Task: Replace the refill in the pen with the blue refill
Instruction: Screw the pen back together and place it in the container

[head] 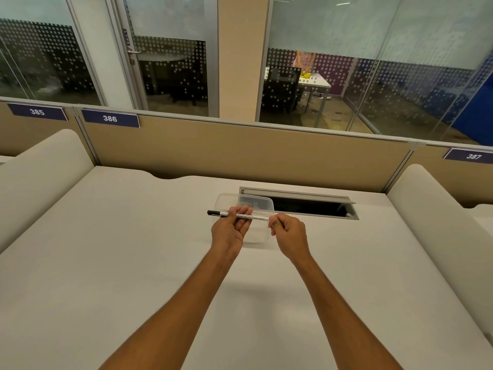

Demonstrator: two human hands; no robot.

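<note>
I hold a white pen (253, 217) with a black cap at its left end level above the desk, over a clear plastic container (256, 204). My left hand (232, 228) grips the barrel near the capped end, fingers curled around it. At the barrel's right end, my right hand (289, 233) pinches the pen between thumb and fingers. No blue refill shows; I cannot tell what lies in the container.
The white desk (133, 263) spreads around my arms. An open cable hatch (306, 205) sits just behind the container. Beige partitions (240, 153) bound the back, and rounded side dividers (437, 222) flank the desk.
</note>
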